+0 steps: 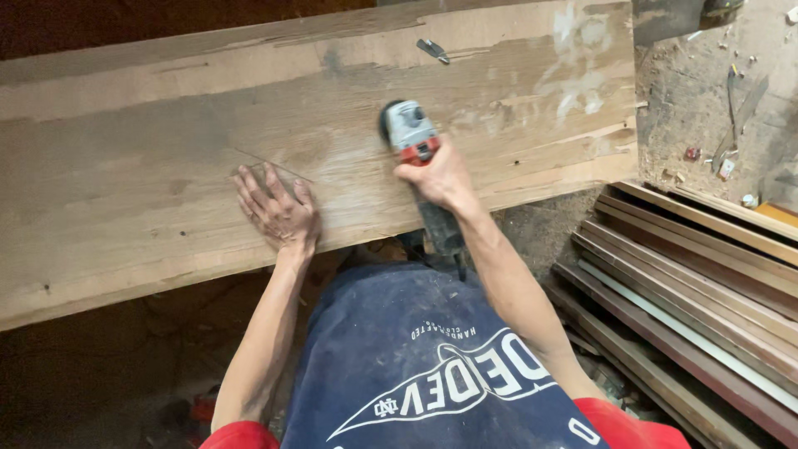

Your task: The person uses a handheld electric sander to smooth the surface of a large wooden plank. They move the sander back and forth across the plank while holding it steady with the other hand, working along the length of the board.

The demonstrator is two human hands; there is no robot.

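Right hand point(439, 176) grips angle grinder point(409, 129) on plank point(150, 158); left hand point(278, 212) flat.

Left hand point(278, 212) lies flat with fingers spread, arm extended; right hand point(436, 176) is clenched, its arm reaching forward.

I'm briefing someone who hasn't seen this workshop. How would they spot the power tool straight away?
Start at the wide wooden plank that spans the picture. Near its middle-right, the right hand grips an angle grinder pressed to the wood, while the left hand lies flat on the plank beside it. It is the only grey and red machine on the board, with a dark handle running back toward the person.
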